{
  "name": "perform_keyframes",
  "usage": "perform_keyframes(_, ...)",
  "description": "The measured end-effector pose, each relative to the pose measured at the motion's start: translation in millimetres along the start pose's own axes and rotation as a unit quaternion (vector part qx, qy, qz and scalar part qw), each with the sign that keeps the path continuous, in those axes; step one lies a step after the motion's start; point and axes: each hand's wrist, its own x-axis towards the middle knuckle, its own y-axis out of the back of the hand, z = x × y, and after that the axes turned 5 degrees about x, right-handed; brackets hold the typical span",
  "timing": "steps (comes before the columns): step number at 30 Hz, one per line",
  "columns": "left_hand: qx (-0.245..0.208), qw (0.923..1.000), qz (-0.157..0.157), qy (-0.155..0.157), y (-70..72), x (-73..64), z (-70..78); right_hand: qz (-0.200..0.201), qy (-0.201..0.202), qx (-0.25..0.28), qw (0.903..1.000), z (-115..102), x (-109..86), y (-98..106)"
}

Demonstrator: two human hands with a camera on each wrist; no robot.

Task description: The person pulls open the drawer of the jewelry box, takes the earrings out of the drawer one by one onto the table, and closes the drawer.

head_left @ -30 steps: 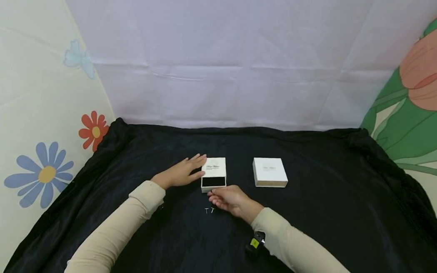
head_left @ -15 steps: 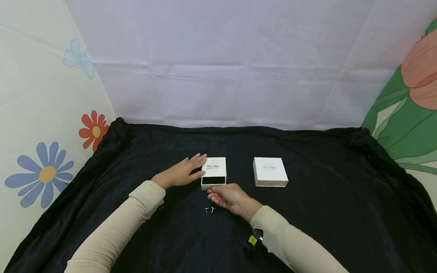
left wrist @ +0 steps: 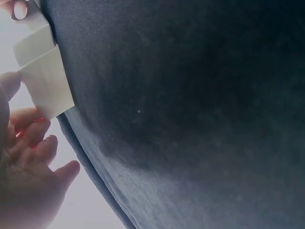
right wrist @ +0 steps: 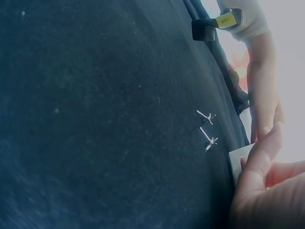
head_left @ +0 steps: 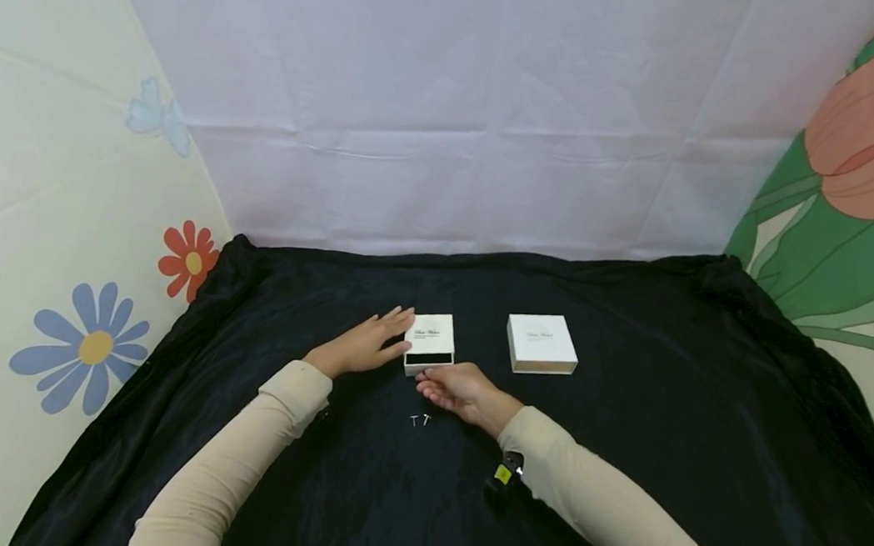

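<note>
A small white drawer box lies in the middle of the black cloth, its printed sleeve [head_left: 429,329] uppermost. The inner drawer [head_left: 411,370] sticks out slightly towards me, showing a narrow dark strip. My left hand [head_left: 361,346] rests against the sleeve's left side with fingers extended; the left wrist view shows its thumb [left wrist: 10,82] on the sleeve. My right hand [head_left: 467,394] pinches the drawer's front edge between thumb and curled fingers. Nearer to me lie two tiny silver pins [right wrist: 209,138] with star-like ends, like stud earrings, side by side.
A second white box [head_left: 541,342], closed, stands to the right of the first. Black cloth [head_left: 646,419] covers the table up to a pale backdrop [head_left: 446,123]. Flower-printed hangings [head_left: 67,183] stand at the sides.
My right hand has pushed the drawer away from me into the sleeve, so the dark opening has narrowed. The left hand stays in place, and the silver pins have not moved.
</note>
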Motion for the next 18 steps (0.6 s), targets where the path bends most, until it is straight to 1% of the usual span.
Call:
perform_keyframes(9,0.001,1.0000,-0.004,0.004,-0.4,0.4,-0.3,0.014,-0.006,0.003,0.9999,-2.9,4.2,-1.2)
perform_keyframes(18,-0.001,0.9999,-0.009,0.007,0.8,0.1,0.2,0.025,0.007,0.012,0.9996,-3.7,9.7,-2.8)
